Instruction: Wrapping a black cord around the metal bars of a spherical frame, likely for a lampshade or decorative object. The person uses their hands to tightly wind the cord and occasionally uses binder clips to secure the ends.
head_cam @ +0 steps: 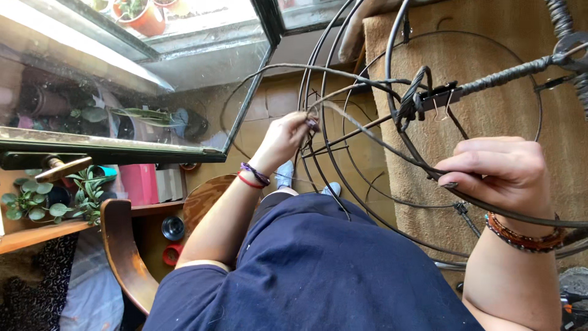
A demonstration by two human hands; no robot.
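Note:
A large round wire frame [343, 184] of dark metal rings stands in front of me, partly wrapped with dark cord [508, 73]. My left hand [283, 140] pinches a thin grey strand [355, 122] against the frame's left rings. My right hand [499, 171] is closed around a ring at the right, where the strand passes under the fingers. A black binder clip [436, 97] grips the wrapped section at the top.
An open glass window pane [141, 116] juts in at the left. Potted plants [43, 199] sit on a wooden shelf, above a wooden chair arm [122, 251]. A tan rug [490, 110] lies on the tiled floor beneath the frame.

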